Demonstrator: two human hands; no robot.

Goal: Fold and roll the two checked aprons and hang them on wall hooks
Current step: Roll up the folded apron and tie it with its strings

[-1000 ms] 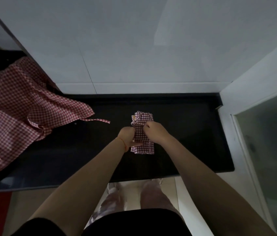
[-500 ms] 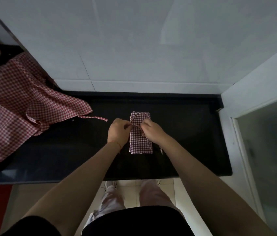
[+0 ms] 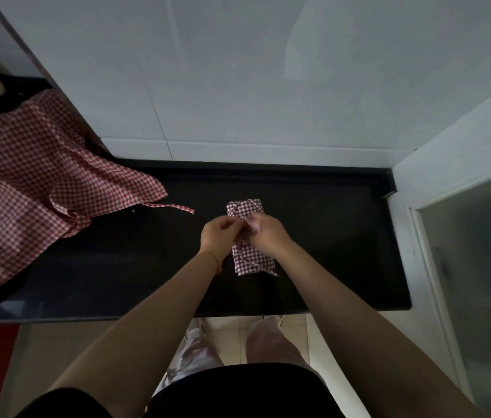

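Two checked aprons [image 3: 251, 238] [image 3: 36, 188]; two hands [image 3: 219, 236] [image 3: 266, 235].

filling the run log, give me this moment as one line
stage: tying rolled apron | left hand: pinches strap | right hand: pinches strap | second apron: unfolded, left on counter

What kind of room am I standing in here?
Probably a home kitchen or utility corner: a glossy black stone countertop, a white tiled wall behind it, and a red-and-white checked apron spread out on the left.
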